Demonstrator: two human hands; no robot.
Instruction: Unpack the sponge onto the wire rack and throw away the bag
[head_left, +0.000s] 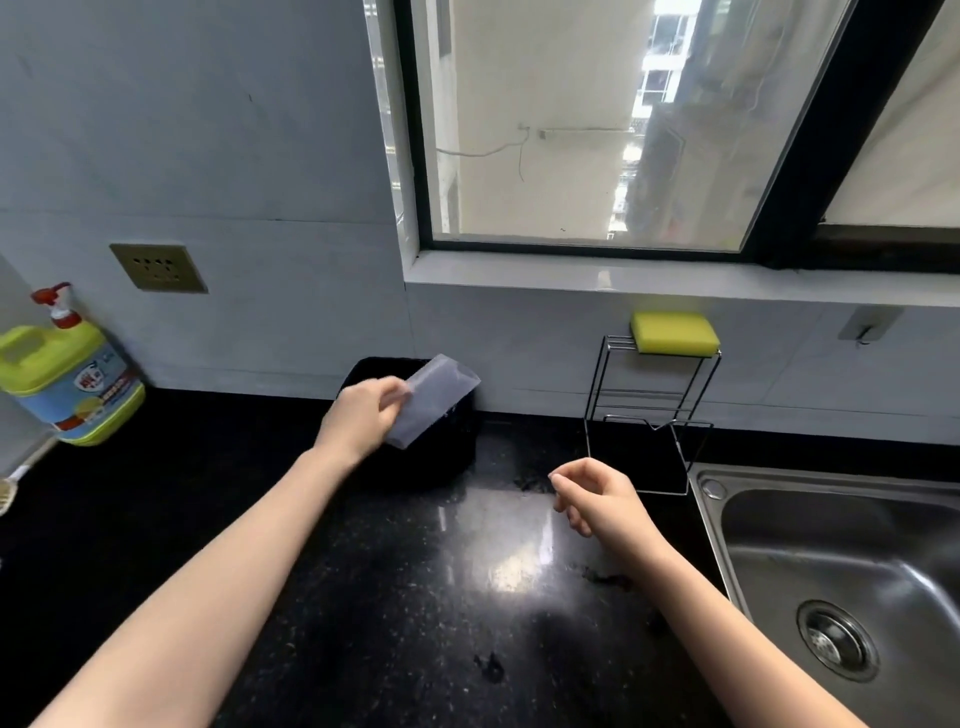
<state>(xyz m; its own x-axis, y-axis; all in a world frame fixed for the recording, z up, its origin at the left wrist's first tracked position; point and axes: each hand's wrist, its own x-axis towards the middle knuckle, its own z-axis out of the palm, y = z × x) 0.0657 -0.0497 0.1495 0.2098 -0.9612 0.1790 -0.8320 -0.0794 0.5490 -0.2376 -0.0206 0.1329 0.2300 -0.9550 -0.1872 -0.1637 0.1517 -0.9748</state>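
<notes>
A yellow sponge (674, 332) lies flat on the top shelf of a thin wire rack (649, 415) against the back wall. My left hand (363, 413) pinches an empty clear plastic bag (434, 400) and holds it over a small black bin (415, 457) on the counter. My right hand (597, 499) hovers above the counter in front of the rack, fingers loosely curled and holding nothing.
A steel sink (841, 571) fills the right side. A green and blue detergent jug (67, 384) with a red pump stands at the far left, a brush (15, 483) near it. The black counter (415, 597) shines in the middle. A window sill (675, 283) runs above the rack.
</notes>
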